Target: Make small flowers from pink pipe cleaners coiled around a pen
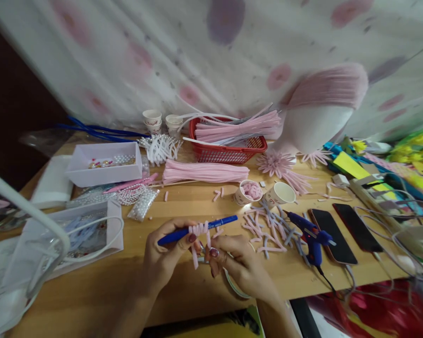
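My left hand [167, 249] is closed around a blue pen [220, 222], which lies nearly level and points right. A pink pipe cleaner [199, 228] is coiled in several turns round the pen, with one end hanging below it. My right hand [238, 263] pinches the other end of this pipe cleaner, just under the pen. Right of the hands lie cut pink and grey pipe cleaner pieces [268, 230] in a loose heap. Behind the heap a paper cup [245, 191] holds pink coils, beside another paper cup [280, 193]. Partly hidden beneath my right hand is a round container rim [234, 285].
A pink pipe cleaner bundle [206, 172] lies before a red basket [229, 152]. White boxes [104, 176] of beads stand left, near a white lamp arm [28, 206]. On the right are a blue glue gun [313, 237], two phones [333, 234] and cables. A white head form [313, 124] stands behind.
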Motion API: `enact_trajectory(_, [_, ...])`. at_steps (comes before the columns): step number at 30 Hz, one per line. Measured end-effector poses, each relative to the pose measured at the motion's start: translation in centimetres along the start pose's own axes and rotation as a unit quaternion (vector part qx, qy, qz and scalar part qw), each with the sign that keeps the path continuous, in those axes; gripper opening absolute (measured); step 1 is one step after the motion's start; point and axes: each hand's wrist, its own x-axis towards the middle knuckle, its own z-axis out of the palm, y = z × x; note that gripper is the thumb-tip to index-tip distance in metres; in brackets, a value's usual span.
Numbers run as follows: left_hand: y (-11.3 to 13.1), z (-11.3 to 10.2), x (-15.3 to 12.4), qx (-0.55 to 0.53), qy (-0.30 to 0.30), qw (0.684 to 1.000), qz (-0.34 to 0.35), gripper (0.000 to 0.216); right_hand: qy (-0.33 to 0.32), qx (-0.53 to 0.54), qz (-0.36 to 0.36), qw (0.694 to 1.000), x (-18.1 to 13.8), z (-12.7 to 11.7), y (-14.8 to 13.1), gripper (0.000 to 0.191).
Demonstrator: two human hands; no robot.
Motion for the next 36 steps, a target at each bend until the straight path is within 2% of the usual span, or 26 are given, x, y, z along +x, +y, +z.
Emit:
enact_trajectory(3, [0.3, 0.2, 0.0, 0.029, -0.015, 0.999, -0.011, 0.027, -0.036, -0.012, 0.028, 0.999, 0.0, -0.6, 0.3, 0.036])
enact_trajectory(5, [0.4, 0.1, 0.1, 0.042, -0.041, 0.998, -0.019, 0.025, -0.007, -0.031, 0.041, 0.999, 0.0, -1.1, 0.7, 0.029])
enact_trajectory(8, [0.3, 0.0, 0.1, 0.04, -0.068, 0.996, -0.04, 0.024, 0.055, 0.025, 0.037, 0.997, 0.2, -1.2, 1.4, 0.039])
enact_trajectory(12, [0.1, -0.1, 0.1, 0.027, -0.079, 0.995, -0.058, 0.027, 0.111, 0.102, 0.014, 0.989, 0.8, 0.2, 2.0, 0.029])
enact_trajectory(15, [0.3, 0.1, 0.1, 0.033, -0.095, 0.993, -0.061, 0.026, 0.153, 0.139, 0.034, 0.978, 0.7, 1.5, 2.2, 0.025])
enact_trajectory(18, [0.7, 0.3, 0.2, 0.012, -0.098, 0.992, -0.082, 0.027, 0.157, 0.109, 0.051, 0.98, 0.2, 1.8, 2.2, 0.027])
enact_trajectory(23, [0.8, 0.1, 0.4, -0.061, -0.121, 0.979, -0.153, 0.031, 0.125, 0.049, 0.034, 0.99, -0.3, 0.7, 2.0, 0.022])
enact_trajectory(26, [0.6, -0.2, 0.4, -0.018, -0.147, 0.981, -0.128, 0.03, 0.156, 0.07, 0.017, 0.985, 0.1, 0.4, 1.8, 0.018])
enact_trajectory(31, [0.5, 0.3, 0.2, 0.082, -0.156, 0.983, -0.048, 0.021, 0.268, 0.127, 0.025, 0.955, 0.5, 1.8, 1.5, 0.022])
enact_trajectory(36, [0.4, 1.2, -0.1, 0.058, -0.118, 0.991, 0.004, 0.017, 0.255, 0.069, 0.058, 0.963, -0.4, 3.4, 2.2, 0.027])
